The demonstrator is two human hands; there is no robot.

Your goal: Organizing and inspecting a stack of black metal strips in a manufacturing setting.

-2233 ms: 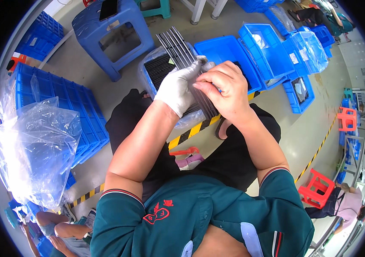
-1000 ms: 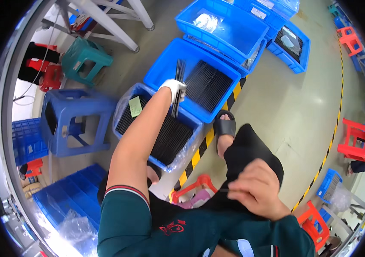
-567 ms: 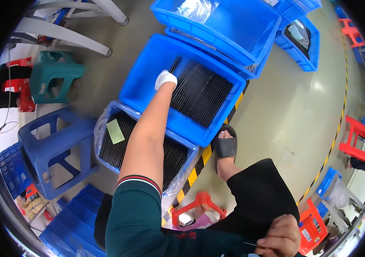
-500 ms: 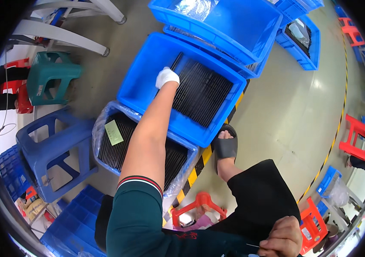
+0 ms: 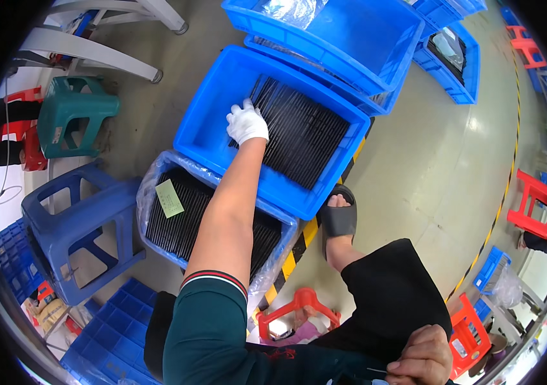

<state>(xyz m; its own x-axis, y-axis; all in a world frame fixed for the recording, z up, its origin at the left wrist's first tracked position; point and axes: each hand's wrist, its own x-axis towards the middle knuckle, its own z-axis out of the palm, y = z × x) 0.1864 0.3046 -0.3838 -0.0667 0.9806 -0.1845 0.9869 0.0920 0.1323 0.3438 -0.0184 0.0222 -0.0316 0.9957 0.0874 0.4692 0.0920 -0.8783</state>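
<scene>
1. The right hand (image 5: 422,357) sits closest, at the lower edge of the view, resting against the black shorts (image 5: 389,301) on the person's thigh; its fingers are curled in toward the palm, and whether they pinch anything I cannot tell
2. A small red plastic stool (image 5: 299,308) stands on the floor just below the knee, beside the yellow-and-black floor stripe (image 5: 299,247)
3. The foot in a black slide sandal (image 5: 339,218) rests on the grey floor, just beside the corner of the nearer crates
4. The left arm stretches forward from a dark green sleeve (image 5: 203,321), passing over a plastic-lined blue crate (image 5: 158,192) filled with black flat strips and carrying a pale green paper label (image 5: 169,197)
5. The left hand (image 5: 246,123), in a white glove, reaches into the open blue crate (image 5: 216,109) beyond; its fingers are bent down onto the left edge of the stack of black strips (image 5: 302,131) lying in rows across the crate's right part, touching them, though a firm grasp cannot be made out
6. A blue stool (image 5: 74,231) and a green stool (image 5: 71,119) stand off to the left, well apart from the hands
7. Farther on, another blue crate (image 5: 344,38) overlaps the far rim of the open one, and a red stool (image 5: 530,205) stands at the right
</scene>
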